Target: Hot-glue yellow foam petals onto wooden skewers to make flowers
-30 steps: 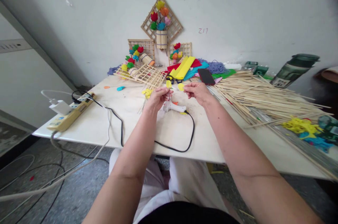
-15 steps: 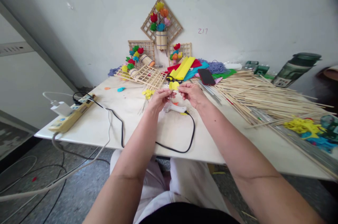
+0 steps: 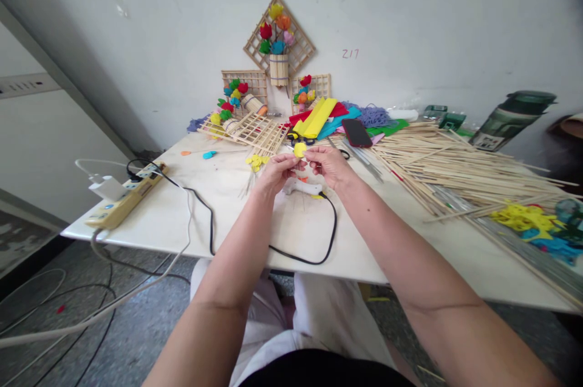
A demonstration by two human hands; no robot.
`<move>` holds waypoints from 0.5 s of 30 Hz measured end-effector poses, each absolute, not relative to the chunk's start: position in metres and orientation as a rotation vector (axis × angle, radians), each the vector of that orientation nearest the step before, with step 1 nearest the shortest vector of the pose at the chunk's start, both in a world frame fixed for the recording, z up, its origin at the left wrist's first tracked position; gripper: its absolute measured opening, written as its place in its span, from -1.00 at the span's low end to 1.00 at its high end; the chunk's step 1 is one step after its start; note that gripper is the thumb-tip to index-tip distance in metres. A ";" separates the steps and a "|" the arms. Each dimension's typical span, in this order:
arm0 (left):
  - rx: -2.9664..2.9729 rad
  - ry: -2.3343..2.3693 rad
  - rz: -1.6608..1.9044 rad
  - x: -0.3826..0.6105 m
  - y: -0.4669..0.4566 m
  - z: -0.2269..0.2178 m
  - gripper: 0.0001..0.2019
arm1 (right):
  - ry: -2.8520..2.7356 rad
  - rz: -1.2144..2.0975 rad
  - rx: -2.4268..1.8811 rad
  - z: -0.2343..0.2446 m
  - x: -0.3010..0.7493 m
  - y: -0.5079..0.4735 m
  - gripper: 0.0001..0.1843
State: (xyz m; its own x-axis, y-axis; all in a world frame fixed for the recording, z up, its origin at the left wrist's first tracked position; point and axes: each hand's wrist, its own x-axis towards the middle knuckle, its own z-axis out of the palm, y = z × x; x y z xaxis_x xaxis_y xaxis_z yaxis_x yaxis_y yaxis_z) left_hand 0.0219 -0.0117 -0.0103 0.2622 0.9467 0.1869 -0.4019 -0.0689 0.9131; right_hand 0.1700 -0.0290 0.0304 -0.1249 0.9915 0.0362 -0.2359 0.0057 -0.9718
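Note:
My left hand (image 3: 274, 171) and my right hand (image 3: 329, 164) meet over the white table (image 3: 291, 223), fingertips pinching a small yellow felt flower (image 3: 299, 149) between them. Thin wires hang from the flower below my left fingers. Just under my hands lies a white glue gun (image 3: 303, 188) with a black cord (image 3: 314, 253) looping toward the table's near edge.
A large heap of bamboo sticks (image 3: 460, 168) covers the right side. Wooden lattice frames with felt flowers (image 3: 279, 41) lean on the wall. Felt sheets (image 3: 319, 116), a phone (image 3: 356, 132), yellow felt scraps (image 3: 519, 217) and a power strip (image 3: 122, 198) are also on the table.
My right hand brought its yellow piece leftward to the piece in my left hand; the two pieces are now pressed together between both hands.

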 end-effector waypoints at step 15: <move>1.146 0.629 1.220 0.022 -0.012 -0.010 -0.79 | -1.174 1.331 -0.974 0.030 0.169 -0.031 -0.82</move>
State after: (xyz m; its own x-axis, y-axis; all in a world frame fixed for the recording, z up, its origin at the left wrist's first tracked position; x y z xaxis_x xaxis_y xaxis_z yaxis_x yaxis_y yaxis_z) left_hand 0.0217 -0.0120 -0.0102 0.2842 0.9402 0.1880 -0.3922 -0.0650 0.9176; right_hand 0.1693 -0.0311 0.0304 -0.1054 0.9922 0.0660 -0.1898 0.0451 -0.9808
